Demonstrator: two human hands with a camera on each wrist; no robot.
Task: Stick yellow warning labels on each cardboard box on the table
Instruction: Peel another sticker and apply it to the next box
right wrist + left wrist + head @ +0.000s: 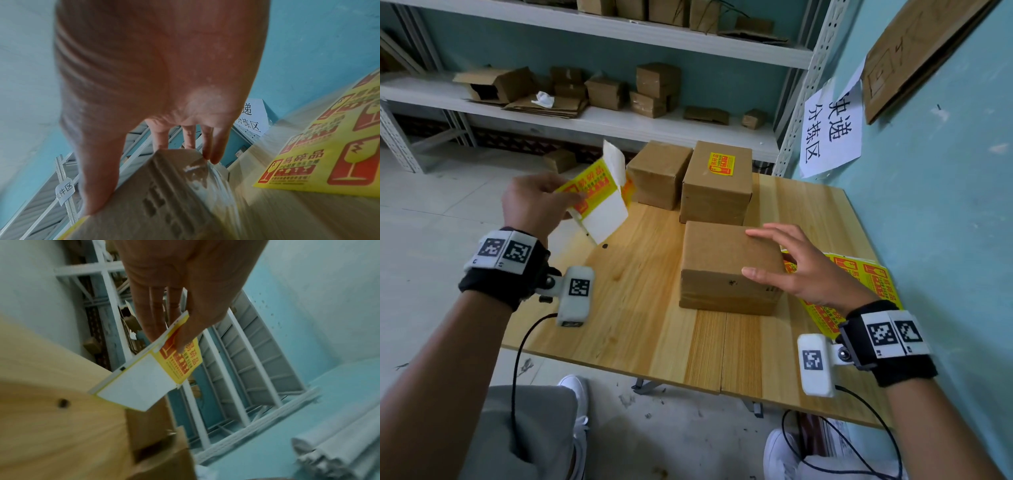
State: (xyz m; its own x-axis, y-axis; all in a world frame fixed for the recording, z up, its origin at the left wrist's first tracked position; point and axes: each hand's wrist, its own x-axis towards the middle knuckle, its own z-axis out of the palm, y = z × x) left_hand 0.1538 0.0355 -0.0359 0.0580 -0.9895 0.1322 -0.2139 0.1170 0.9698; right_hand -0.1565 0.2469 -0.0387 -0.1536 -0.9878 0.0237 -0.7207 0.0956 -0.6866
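- Left hand (534, 202), left of centre: pinching label sheet (599, 198) above the table (640, 308) edge.
- Right hand (798, 267), right of centre: fingers spread, resting on near box (726, 263).
- Upper centre: labelled box (719, 181) beside plain box (657, 173).

parcel sorting room | shelving (599, 116) of cardboard boxes (606, 93) | sorting-area wall sign (830, 132)

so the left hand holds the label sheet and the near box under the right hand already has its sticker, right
Not quite. The near box under the right hand is bare in the head view; only the far box has a sticker. The left hand does hold the label sheet.
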